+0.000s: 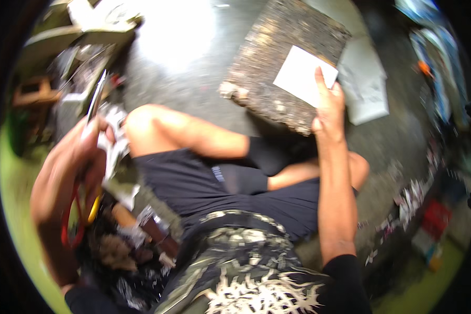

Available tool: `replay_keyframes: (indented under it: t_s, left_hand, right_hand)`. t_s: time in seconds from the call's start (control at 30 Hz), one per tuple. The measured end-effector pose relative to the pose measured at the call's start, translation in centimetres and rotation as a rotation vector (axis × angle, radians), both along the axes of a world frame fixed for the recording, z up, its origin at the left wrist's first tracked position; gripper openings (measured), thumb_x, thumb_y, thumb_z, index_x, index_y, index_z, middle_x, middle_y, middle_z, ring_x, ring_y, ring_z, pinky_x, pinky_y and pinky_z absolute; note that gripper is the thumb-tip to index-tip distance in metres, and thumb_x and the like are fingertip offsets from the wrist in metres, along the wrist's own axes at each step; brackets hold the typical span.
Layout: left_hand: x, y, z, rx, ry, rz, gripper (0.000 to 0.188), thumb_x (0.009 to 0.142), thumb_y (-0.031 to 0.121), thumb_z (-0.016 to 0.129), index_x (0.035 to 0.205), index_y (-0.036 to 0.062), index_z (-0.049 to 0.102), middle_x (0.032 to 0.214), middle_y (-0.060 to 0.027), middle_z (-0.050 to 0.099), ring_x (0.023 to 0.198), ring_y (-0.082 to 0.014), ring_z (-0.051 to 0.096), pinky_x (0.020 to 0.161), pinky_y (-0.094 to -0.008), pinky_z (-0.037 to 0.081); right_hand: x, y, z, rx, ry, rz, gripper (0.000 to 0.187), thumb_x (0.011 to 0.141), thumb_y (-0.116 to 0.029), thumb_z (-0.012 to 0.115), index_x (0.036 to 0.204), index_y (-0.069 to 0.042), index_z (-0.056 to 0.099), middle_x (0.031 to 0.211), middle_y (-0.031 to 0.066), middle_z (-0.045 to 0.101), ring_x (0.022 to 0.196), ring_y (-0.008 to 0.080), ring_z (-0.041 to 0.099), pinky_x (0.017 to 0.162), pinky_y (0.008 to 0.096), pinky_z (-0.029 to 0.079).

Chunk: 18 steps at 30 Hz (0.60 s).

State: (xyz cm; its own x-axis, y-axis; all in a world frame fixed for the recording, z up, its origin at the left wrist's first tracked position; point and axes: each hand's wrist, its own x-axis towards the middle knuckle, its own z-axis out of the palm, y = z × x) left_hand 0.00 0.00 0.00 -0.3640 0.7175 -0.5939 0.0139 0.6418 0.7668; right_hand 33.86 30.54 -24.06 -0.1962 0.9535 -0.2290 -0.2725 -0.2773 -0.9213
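Observation:
On the left side, my left hand [70, 167] is raised and closed around a pair of scissors [95, 99]. Their metal blades point up and away, and a red handle loop shows below the palm. My right hand [329, 107] grips a white rectangular piece of paper or card [298, 76] by its near right corner, thumb and fingers pressed on it. The white piece is over a worn, rough wooden board [256, 68]; whether it touches the board I cannot tell. Both hands are apart from each other.
Large pale sheets [366, 83] lie on the grey floor [178, 83] right of the board. A small brown wooden stool or frame [36, 94] stands at the far left. Mixed scraps and plastic [131, 235] are heaped by my left thigh. My crossed legs [188, 131] are before the board.

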Motion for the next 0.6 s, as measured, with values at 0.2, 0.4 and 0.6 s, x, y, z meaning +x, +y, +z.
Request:
replay_keyframes:
  t_s: [0.2,0.4,0.6]
  left_hand:
    - [-7.1,-16.1,-10.5,-0.329,0.361,0.38,0.051,0.121,0.058,0.05,0.117,0.0091,0.063,0.083,-0.0008,0.055,0.066,-0.0138,0.053,0.061,-0.0325,0.053]
    - [0.0,-23.7,-25.2,-0.698,0.417,0.057,0.069,0.118,0.065,0.046,0.127,-0.0028,0.055,0.116,-0.0391,0.072,0.114,-0.0554,0.073,0.101,-0.0591,0.055]
    - [3.6,-24.6,-32.8,-0.734,0.458,0.03,0.067,0.118,0.057,0.048,0.134,-0.0075,0.051,0.12,-0.0469,0.072,0.118,-0.0661,0.068,0.104,-0.0692,0.053]
  right_hand:
    - [-4.6,-0.9,-4.0,-0.069,0.018,0.217,0.039,0.111,-0.025,0.081,0.138,0.001,0.069,0.127,0.0086,0.079,0.109,0.017,0.077,0.097,0.0346,0.061]
    - [-4.0,-0.5,-3.8,-0.096,-0.121,0.296,0.051,0.115,-0.036,0.075,0.149,0.0,0.064,0.135,0.0088,0.075,0.116,0.0177,0.074,0.101,0.0364,0.061]
    - [-3.6,0.3,-2.6,-0.123,-0.207,0.371,0.056,0.116,-0.04,0.073,0.153,0.0,0.063,0.138,0.0085,0.074,0.123,0.0179,0.072,0.105,0.0367,0.059]
